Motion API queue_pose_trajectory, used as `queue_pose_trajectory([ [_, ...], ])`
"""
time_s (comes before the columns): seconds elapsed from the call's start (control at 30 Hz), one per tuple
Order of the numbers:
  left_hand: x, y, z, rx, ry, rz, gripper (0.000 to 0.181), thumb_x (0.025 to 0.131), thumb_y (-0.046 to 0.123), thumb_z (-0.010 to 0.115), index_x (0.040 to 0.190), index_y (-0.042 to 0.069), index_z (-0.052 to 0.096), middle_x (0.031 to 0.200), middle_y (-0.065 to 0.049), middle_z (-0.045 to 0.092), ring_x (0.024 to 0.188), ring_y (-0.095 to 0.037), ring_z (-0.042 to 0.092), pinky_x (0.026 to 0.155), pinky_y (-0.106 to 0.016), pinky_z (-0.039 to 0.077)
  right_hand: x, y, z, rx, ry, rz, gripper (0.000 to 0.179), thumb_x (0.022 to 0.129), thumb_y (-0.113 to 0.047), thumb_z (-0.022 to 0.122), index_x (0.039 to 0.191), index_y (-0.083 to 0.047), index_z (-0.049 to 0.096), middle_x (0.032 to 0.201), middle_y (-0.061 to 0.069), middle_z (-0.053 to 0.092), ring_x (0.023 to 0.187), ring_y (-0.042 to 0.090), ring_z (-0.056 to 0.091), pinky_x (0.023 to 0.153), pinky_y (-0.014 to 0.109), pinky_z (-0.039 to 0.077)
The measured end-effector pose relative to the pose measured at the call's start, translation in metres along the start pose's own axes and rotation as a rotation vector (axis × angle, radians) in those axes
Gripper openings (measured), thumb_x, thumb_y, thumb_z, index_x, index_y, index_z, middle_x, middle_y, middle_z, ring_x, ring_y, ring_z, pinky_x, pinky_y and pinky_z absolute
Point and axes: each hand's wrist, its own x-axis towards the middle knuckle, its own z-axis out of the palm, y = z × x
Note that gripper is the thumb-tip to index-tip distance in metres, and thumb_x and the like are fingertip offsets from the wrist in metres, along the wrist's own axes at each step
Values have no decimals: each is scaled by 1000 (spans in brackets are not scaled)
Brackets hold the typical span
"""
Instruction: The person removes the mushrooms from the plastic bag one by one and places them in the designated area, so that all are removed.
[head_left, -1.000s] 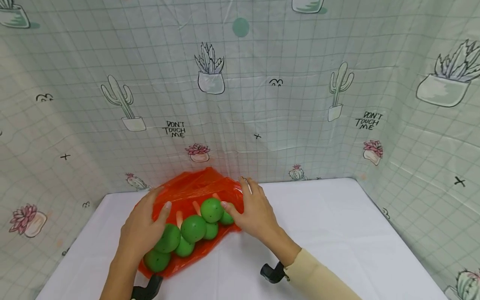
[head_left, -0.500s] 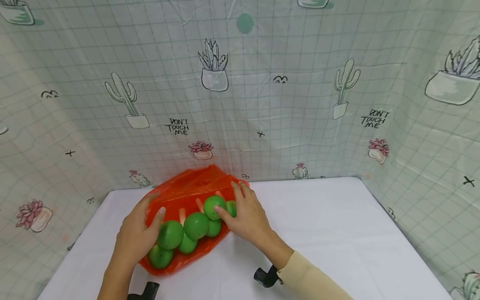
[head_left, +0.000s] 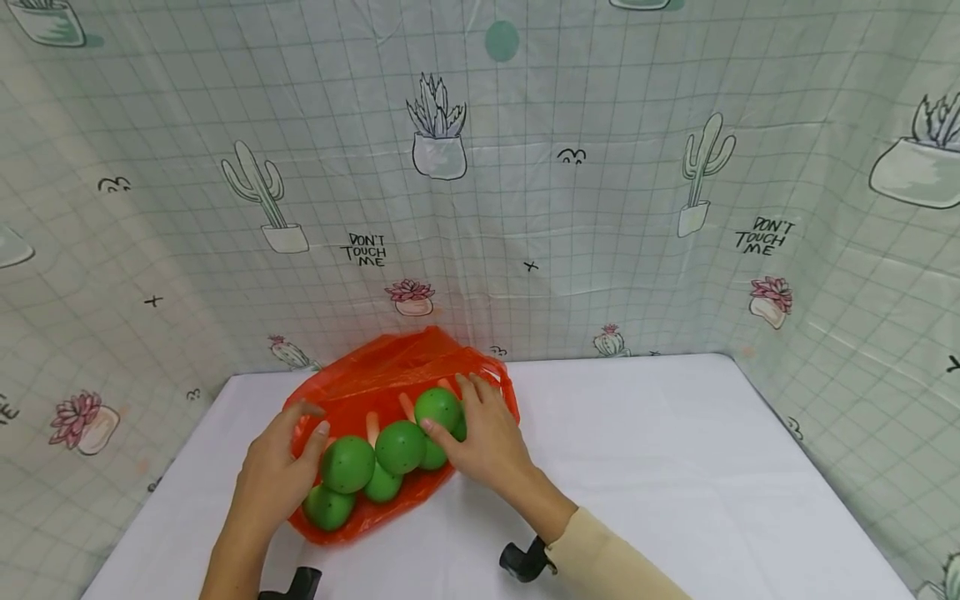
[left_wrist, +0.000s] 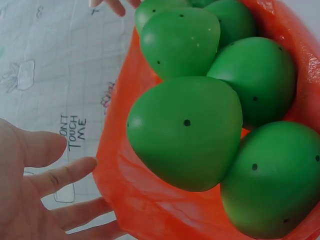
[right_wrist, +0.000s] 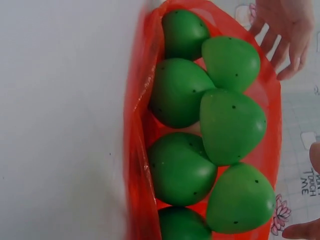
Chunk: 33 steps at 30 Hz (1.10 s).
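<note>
An orange-red plastic bag (head_left: 390,354) lies on the table with its mouth facing me. Inside are several maracas (head_left: 349,464) with green rounded heads, dark dots and orange handles, the heads toward the opening. At the bag's left side is my left hand (head_left: 272,479), fingers spread; in the left wrist view its fingertips (left_wrist: 90,164) come right at the bag's edge. Over the bag's right end reaches my right hand (head_left: 491,442), its thumb overlapping a green head and its other fingers extended along the bag. That hand partly hides the rightmost maraca.
A white cloth covers the table (head_left: 637,467). Behind and at both sides hangs a gridded curtain (head_left: 600,208) printed with cactus drawings. Black wrist-camera parts (head_left: 525,560) show below the hands.
My right hand has moved a little left over the bag's right end, covering more of the last green head. My left hand has drawn slightly outward. The head view has shifted slightly.
</note>
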Motion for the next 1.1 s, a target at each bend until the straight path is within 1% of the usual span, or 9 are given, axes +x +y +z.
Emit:
queue_pose_trajectory([
  [0.1,2,-1,2,-5,-16,-8,43,109,27,53,145,2,53,155,-27,48,145,-50,40,112,-76,34,0,2,2,15,-1,-10,85,97,-56,66,157,-1,43,159,24,44,145,44,43,112,65,43],
  [0.2,4,-3,4,-16,-25,-2,45,109,24,53,147,0,52,157,-27,46,147,-51,37,115,-74,31,1,4,4,35,-1,-13,83,97,-54,67,157,0,44,158,23,45,145,42,43,114,64,43],
  [0.33,6,-6,5,-35,-28,28,47,108,19,53,150,-1,51,158,-28,45,148,-51,36,118,-71,29,2,9,8,78,11,-25,79,97,-48,70,154,0,46,155,21,48,142,40,47,112,62,45],
  [0.47,8,-10,5,-53,-46,47,47,108,14,53,152,-2,49,160,-28,41,149,-52,34,118,-71,28,4,13,13,128,33,-51,75,96,-43,73,151,0,49,152,19,52,139,38,50,110,59,48],
  [0.6,10,-14,5,-70,-72,42,50,106,9,54,154,-3,47,159,-28,43,148,-52,34,117,-71,29,6,15,17,161,63,-63,72,94,-39,76,149,0,51,150,17,54,136,36,54,109,57,50],
  [0.7,12,-16,5,-79,-83,33,51,104,6,55,154,-3,47,157,-27,46,146,-52,37,115,-72,32,7,16,19,189,78,-59,70,93,-35,78,148,0,53,148,16,56,134,36,55,108,56,51],
  [0.9,15,-16,3,-106,-62,30,50,100,-2,58,149,-3,53,150,-30,53,140,-55,44,113,-71,37,9,15,22,248,89,-41,67,91,-31,82,146,-1,56,145,15,59,132,36,57,106,56,52],
  [1.1,16,-14,0,-108,-65,1,54,97,-9,55,151,-2,52,151,-31,51,139,-54,45,111,-67,41,10,16,24,278,96,-20,66,89,-24,85,145,-2,57,143,13,60,129,34,58,107,53,52],
])
